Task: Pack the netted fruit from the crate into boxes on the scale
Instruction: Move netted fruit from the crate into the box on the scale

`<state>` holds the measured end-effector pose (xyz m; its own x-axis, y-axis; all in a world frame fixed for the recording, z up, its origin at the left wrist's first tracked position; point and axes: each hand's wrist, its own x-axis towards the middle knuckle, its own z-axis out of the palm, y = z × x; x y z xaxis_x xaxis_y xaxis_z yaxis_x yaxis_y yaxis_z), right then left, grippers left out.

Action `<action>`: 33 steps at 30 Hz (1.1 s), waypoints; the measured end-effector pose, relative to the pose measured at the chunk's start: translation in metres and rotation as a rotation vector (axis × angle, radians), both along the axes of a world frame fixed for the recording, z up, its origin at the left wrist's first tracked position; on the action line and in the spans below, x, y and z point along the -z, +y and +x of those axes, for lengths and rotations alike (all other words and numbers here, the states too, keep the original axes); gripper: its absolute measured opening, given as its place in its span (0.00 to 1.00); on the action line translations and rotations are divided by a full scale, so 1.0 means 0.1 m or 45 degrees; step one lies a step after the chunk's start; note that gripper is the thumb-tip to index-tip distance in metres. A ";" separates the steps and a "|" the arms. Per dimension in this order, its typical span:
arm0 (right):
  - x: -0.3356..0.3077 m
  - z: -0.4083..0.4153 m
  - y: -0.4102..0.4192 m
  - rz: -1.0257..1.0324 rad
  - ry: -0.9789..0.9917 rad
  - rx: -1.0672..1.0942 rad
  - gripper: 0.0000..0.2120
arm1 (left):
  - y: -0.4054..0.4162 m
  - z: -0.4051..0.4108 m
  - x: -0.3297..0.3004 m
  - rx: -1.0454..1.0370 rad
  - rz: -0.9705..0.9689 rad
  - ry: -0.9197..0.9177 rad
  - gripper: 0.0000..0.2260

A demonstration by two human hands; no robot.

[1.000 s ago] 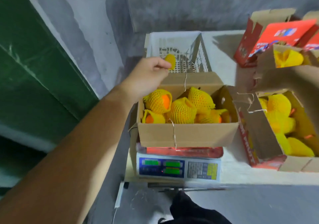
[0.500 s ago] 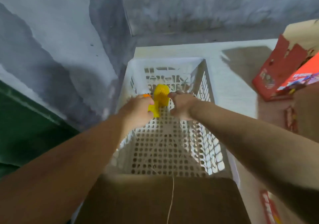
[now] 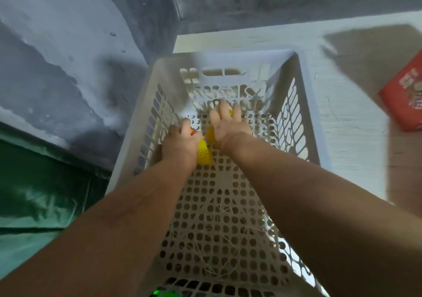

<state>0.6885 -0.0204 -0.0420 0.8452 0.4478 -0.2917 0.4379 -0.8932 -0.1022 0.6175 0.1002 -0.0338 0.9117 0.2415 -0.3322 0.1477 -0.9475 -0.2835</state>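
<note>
Seen from above, a person's two bare arms reach into a white perforated crate (image 3: pixel 306 118) on a pale table (image 3: pixel 342 104). The left hand (image 3: pixel 180 141) curls around a fruit in yellow foam netting (image 3: pixel 204 153), a speck of orange showing at its fingers. The right hand (image 3: pixel 226 125) lies over a second netted fruit (image 3: pixel 211 134) at the crate's far end, fingers extended. A red box (image 3: pixel 404 100) sits far right.
</note>
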 end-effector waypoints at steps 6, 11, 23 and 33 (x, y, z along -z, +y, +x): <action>-0.08 -0.23 -0.22 0.104 0.184 0.256 0.32 | -0.02 -0.10 -0.15 0.042 0.037 -0.003 0.25; -0.56 -0.45 -0.47 0.336 0.567 0.316 0.32 | -0.15 -0.30 -0.63 -0.205 -0.534 -0.225 0.29; -1.86 -1.73 -0.89 1.198 1.474 0.519 0.29 | -0.28 -1.66 -1.70 -0.582 -1.884 -0.558 0.22; -2.62 -2.79 -1.08 1.212 0.959 0.488 0.18 | -0.50 -2.80 -2.22 -0.465 -2.075 -0.602 0.49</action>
